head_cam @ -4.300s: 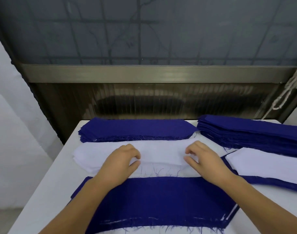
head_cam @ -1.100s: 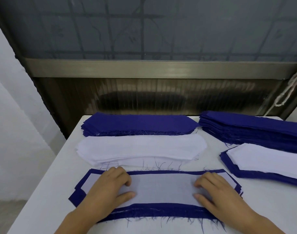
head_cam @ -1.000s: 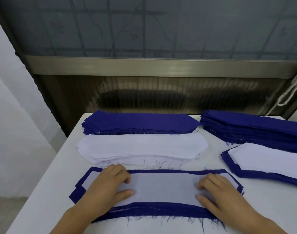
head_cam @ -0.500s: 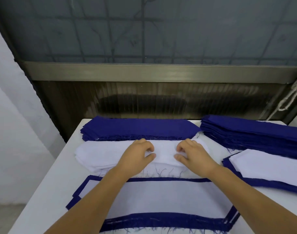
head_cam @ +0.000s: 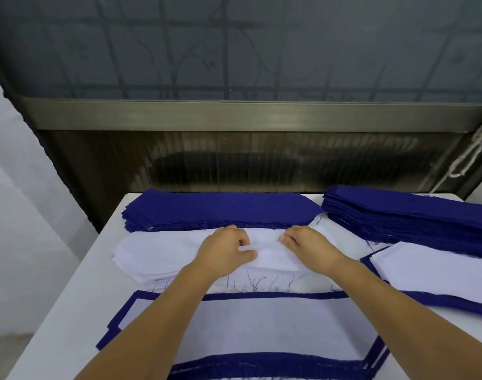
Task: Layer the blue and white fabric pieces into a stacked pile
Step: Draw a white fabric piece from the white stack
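Note:
A pile of white fabric pieces (head_cam: pixel 157 253) lies across the middle of the table. My left hand (head_cam: pixel 223 249) and my right hand (head_cam: pixel 308 246) sit on it side by side, fingers curled, pinching the top white piece, which bulges between them. Behind it is a stack of blue pieces (head_cam: pixel 220 209). In front of my arms lies the layered pile (head_cam: pixel 275 325), a white piece on top of a larger blue one whose edge shows all round.
A taller stack of blue pieces (head_cam: pixel 415 215) stands at the back right. In front of it lies another white-on-blue pile (head_cam: pixel 437 275). The white table (head_cam: pixel 69 311) ends at the left; a dark ribbed wall and metal rail rise behind it.
Both hands left the near layered pile, where they pressed the white piece flat, and reached forward to the white pile. Now they pinch its top piece.

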`<state>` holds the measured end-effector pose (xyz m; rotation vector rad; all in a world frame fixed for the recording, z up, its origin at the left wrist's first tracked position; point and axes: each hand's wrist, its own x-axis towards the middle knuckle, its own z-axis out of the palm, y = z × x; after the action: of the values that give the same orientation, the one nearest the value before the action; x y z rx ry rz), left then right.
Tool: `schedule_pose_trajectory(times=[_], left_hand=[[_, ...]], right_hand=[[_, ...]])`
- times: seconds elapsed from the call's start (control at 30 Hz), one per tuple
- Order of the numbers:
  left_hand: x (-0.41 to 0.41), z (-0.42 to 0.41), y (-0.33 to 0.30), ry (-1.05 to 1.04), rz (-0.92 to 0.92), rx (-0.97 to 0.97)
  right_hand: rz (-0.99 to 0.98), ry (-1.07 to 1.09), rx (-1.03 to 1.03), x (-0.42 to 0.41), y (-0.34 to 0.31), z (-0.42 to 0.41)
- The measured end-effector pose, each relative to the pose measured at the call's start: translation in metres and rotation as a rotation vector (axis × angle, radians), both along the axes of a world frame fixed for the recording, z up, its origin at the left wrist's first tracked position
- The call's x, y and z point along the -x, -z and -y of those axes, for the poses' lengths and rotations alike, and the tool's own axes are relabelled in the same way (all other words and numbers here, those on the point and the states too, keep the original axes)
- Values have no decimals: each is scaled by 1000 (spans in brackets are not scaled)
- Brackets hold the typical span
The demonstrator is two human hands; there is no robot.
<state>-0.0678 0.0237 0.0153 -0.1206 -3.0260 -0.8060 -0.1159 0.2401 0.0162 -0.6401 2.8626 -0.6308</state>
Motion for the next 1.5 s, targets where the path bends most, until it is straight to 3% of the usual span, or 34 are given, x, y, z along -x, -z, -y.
schedule_pose_trajectory(times=[0.17, 0.33, 0.7, 0.93, 1.03, 1.17, 1.23, 1.33, 1.5], left_hand=[[2, -4, 0, 11, -89, 118], [-2, 3, 2, 33, -132, 137], [-47, 117, -3, -251, -104, 267], [-70, 119, -12, -190, -119, 309], [-91, 116, -19, -79, -56, 258], [-116, 112, -31, 74, 190, 69], [-121, 108, -35, 117, 247, -16], [-118, 96, -40, 62, 149, -30], [-120, 85, -51, -86, -230, -42]], right_hand=[[-3, 23, -19, -7, -2, 4], [-179, -39, -95, -21, -2, 9], [-87, -23, 89, -21, -2, -12], [-92, -72, 66, -46, -15, -30], [44, -72, 103, -69, -20, -55], [390, -141, 181, -99, -36, -88], [460, -149, 174, -105, -44, -95], [343, -39, 187, -102, -49, -93], [-213, 90, 271, -109, -51, -82]])
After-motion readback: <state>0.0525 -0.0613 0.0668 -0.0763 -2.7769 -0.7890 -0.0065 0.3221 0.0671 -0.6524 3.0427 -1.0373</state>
